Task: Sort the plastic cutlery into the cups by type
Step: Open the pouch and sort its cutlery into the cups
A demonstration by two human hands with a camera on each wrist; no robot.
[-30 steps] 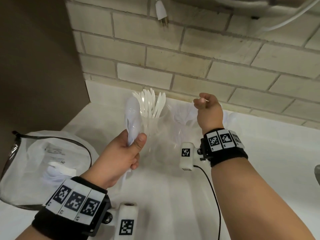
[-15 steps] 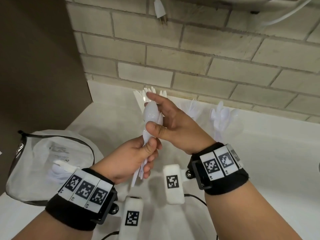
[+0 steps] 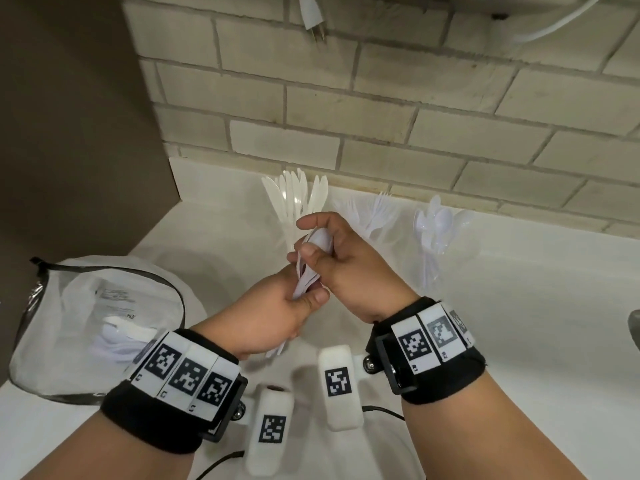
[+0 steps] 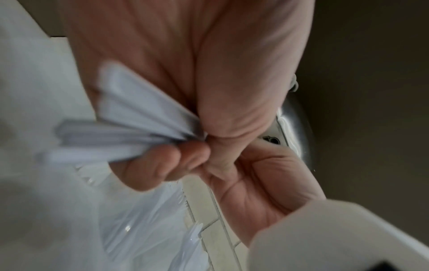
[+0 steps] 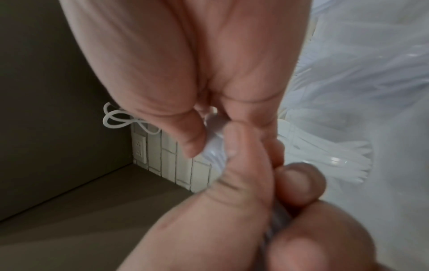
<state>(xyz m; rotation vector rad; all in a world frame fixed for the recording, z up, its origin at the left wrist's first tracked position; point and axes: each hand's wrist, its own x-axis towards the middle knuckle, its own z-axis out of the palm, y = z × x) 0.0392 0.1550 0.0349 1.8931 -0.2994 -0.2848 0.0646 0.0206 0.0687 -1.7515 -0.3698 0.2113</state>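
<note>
My left hand (image 3: pixel 277 313) grips a bunch of white plastic spoons (image 3: pixel 306 282) by their handles; the handle ends (image 4: pixel 111 132) fan out below the fist. My right hand (image 3: pixel 332 251) pinches the bowl of one spoon (image 5: pixel 214 144) at the top of the bunch, thumb against fingers. Behind the hands stand three clear cups: one with knives (image 3: pixel 294 199) on the left, one with forks (image 3: pixel 374 216) in the middle, one with spoons (image 3: pixel 436 226) on the right. The cups' walls are hard to make out.
A clear zip bag (image 3: pixel 86 317) with more white cutlery lies on the white counter (image 3: pixel 519 323) at the left. A brown panel (image 3: pixel 69 133) closes the left side, a brick wall (image 3: pixel 381 109) the back. A plug (image 3: pixel 311 15) dangles above.
My right hand came back from the right-hand cups to the bunch in my left hand and took hold of a spoon bowl. Both hands have since sunk slightly lower together.
</note>
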